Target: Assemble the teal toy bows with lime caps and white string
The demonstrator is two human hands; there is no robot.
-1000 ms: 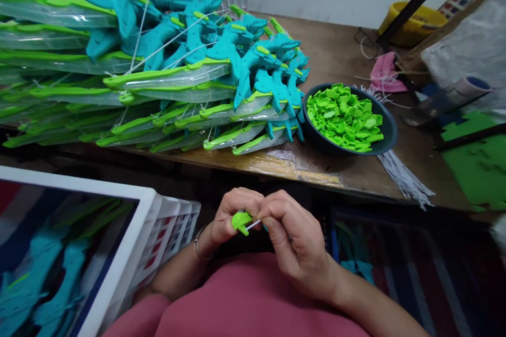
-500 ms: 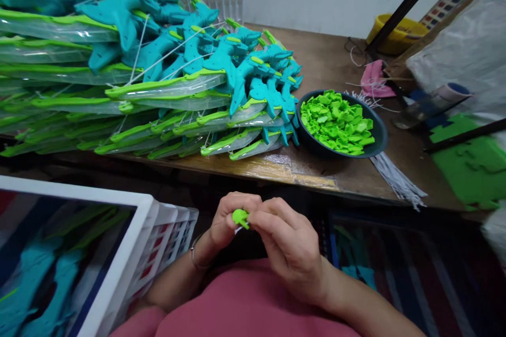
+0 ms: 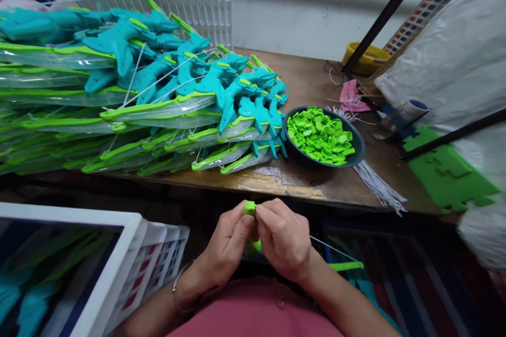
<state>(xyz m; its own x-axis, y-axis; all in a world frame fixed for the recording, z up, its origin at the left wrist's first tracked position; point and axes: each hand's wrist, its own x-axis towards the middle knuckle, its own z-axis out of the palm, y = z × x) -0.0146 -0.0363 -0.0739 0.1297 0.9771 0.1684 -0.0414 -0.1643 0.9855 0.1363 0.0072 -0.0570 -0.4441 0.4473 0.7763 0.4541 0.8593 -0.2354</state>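
Between the thumb and fingers of my left hand (image 3: 226,239) is a small bright green plastic piece (image 3: 249,207). My right hand (image 3: 284,237) is closed, its thumb and fingertips pinched against the right edge of that piece. Whether a cord end is also in the right fingers cannot be made out. Under my hands, mostly hidden, lies a toy bow, of which a green limb (image 3: 344,266) and a white string (image 3: 334,249) show past my right wrist. Ahead on the bench, a dark bowl (image 3: 359,147) holds many similar green pieces (image 3: 319,137).
Teal and green toy bows (image 3: 166,100) are heaped on the wooden bench (image 3: 308,76). White cords (image 3: 381,187) hang over its front edge. A white crate (image 3: 130,226) with bows stands left; green foam mats (image 3: 446,171) and a yellow container (image 3: 366,58) are right.
The green piece has turned and risen slightly in my fingers. A bow's green limb and string now show by my right wrist. The view has shifted, so the bench appears further left and lower.
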